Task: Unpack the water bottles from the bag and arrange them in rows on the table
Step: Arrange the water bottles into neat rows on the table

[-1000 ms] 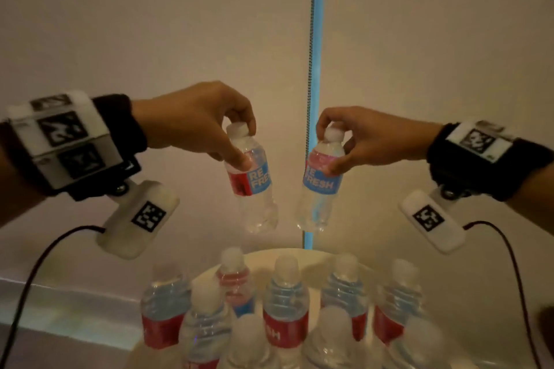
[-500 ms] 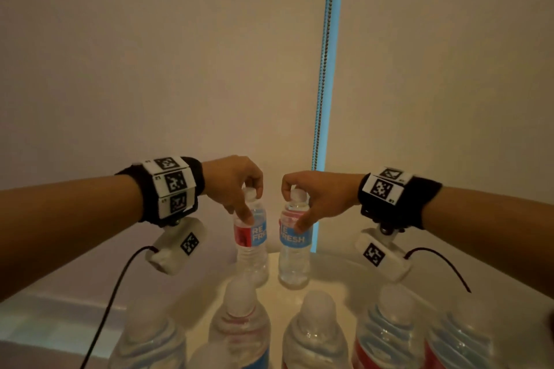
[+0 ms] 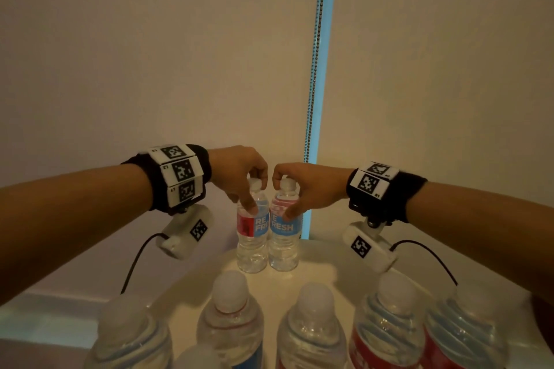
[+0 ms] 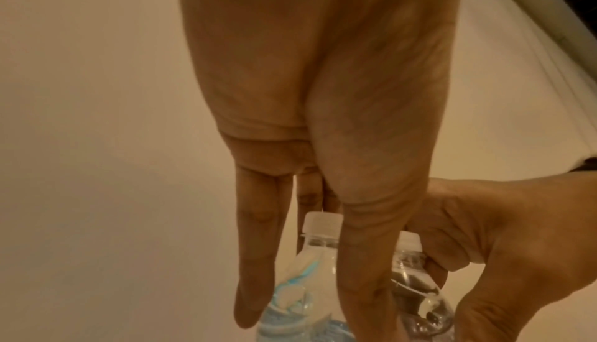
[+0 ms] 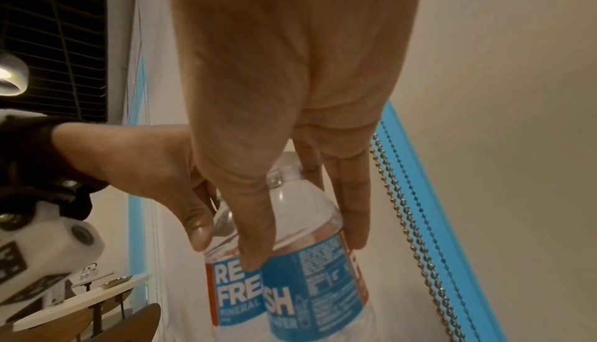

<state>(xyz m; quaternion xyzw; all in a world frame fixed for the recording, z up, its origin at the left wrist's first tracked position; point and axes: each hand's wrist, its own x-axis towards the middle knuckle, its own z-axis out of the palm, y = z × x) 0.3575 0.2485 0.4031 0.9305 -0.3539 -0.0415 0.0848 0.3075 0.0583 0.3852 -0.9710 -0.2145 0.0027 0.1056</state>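
Two clear water bottles with red and blue labels stand side by side, touching, at the far edge of the round white table (image 3: pixel 325 259). My left hand (image 3: pixel 255 195) grips the left bottle (image 3: pixel 252 244) around its neck and shoulder, thumb on the label. My right hand (image 3: pixel 284 202) grips the right bottle (image 3: pixel 284 244) the same way. In the left wrist view my left hand (image 4: pixel 307 317) straddles the white-capped left bottle (image 4: pixel 315 258). The right wrist view has my right hand (image 5: pixel 305 250) pinching the right bottle (image 5: pixel 323 278) beside the left bottle (image 5: pixel 236 294). No bag is in view.
Several more bottles (image 3: pixel 230 326) stand in rows on the near part of the table. A bare strip of tabletop lies between them and the two held bottles. Just behind the table are a plain wall and a hanging bead chain (image 3: pixel 313 75).
Both hands came down and forward with their bottles, from mid-air to the far side of the table, and the two bottles now stand close together.
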